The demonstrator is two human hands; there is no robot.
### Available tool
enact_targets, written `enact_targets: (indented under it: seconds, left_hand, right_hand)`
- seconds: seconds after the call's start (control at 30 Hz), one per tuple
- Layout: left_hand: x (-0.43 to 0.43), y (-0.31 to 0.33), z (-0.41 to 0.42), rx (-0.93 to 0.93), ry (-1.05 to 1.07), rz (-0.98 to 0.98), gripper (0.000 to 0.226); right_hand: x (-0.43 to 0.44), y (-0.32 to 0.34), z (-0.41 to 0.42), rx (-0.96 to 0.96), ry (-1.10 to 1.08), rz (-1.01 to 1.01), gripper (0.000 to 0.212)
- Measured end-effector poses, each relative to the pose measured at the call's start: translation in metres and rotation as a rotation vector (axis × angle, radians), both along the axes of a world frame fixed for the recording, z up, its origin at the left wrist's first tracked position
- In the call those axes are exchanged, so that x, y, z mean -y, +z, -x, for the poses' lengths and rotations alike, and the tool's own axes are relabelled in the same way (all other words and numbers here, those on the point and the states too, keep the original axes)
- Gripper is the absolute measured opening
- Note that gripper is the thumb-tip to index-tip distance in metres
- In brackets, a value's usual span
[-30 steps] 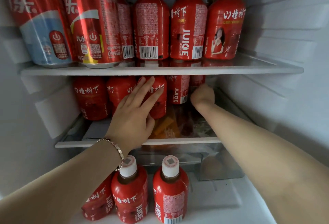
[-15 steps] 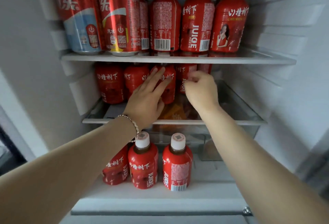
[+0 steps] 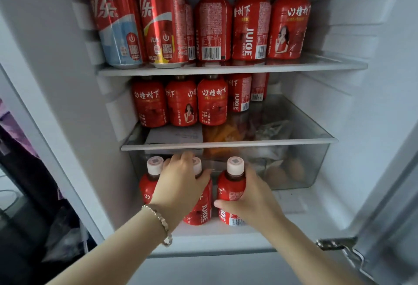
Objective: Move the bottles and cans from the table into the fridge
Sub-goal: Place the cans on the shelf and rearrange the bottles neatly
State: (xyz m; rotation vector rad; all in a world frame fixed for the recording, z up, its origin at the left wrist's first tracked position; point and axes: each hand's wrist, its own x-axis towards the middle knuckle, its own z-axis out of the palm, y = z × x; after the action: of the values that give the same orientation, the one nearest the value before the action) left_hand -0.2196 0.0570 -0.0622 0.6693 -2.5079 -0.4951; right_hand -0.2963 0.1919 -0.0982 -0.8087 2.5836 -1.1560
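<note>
both hands on upright bottles at the fridge floor

from where i watch, my left hand is wrapped over the shoulder of the middle red plastic juice bottle with a white cap, fingers curled around its neck so the cap is mostly hidden. my right hand is clamped on the right red juice bottle from its right side, thumb across the lower label, fingers behind. a third red bottle stands just left of the left hand, untouched.

the relation that matters: all three bottles stand upright, long axes vertical, on the white bottom ledge of the fridge, directly in front of the clear plastic drawer. the glass shelf above overhangs their caps, so i judge any lift has little headroom; sliding looks safer than raising. each hand is nearest its own bottle, and the two held bottles sit just beside each other, possibly touching, though the gap is in shadow and i can't be sure.

the upper shelves already carry red cola cans and more juice bottles, so i judge the loading is far along
</note>
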Motion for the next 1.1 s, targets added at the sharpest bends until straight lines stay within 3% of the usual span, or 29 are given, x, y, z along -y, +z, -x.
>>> enact_targets:
  seconds: [0.13, 0.27, 0.33, 0.5, 0.63, 0.77, 0.93, 1.1]
  left_hand:
    - [0.005, 0.004, 0.005, 0.116, 0.010, 0.021, 0.039]
    - [-0.007, 0.019, -0.002, 0.088, -0.055, -0.032, 0.031]
    - [-0.017, 0.038, -0.007, -0.021, -0.126, -0.018, 0.029]
    - [-0.038, 0.113, -0.001, -0.521, -0.317, 0.063, 0.029]
    - [-0.049, 0.130, 0.034, -0.577, -0.360, 0.089, 0.031]
    - [-0.050, 0.111, 0.066, -0.511, -0.362, 0.008, 0.030]
    - [-0.052, 0.088, 0.082, -0.641, -0.283, -0.035, 0.034]
    - [-0.065, 0.075, 0.094, -0.618, -0.299, -0.297, 0.026]
  right_hand:
    - [-0.002, -0.005, 0.000, 0.001, -0.024, 0.089, 0.068]
    - [-0.007, 0.001, -0.006, -0.098, -0.086, 0.206, 0.056]
    - [-0.014, 0.018, -0.007, -0.156, -0.113, 0.332, 0.057]
    - [-0.032, 0.092, 0.005, -0.342, -0.192, 0.633, 0.060]
    - [-0.038, 0.115, 0.033, -0.466, -0.319, 0.585, 0.072]
    - [-0.036, 0.108, 0.054, -0.406, -0.398, 0.428, 0.073]
    - [-0.040, 0.106, 0.067, -0.363, -0.379, 0.328, 0.067]
    - [-0.039, 0.118, 0.077, -0.295, -0.340, 0.211, 0.066]
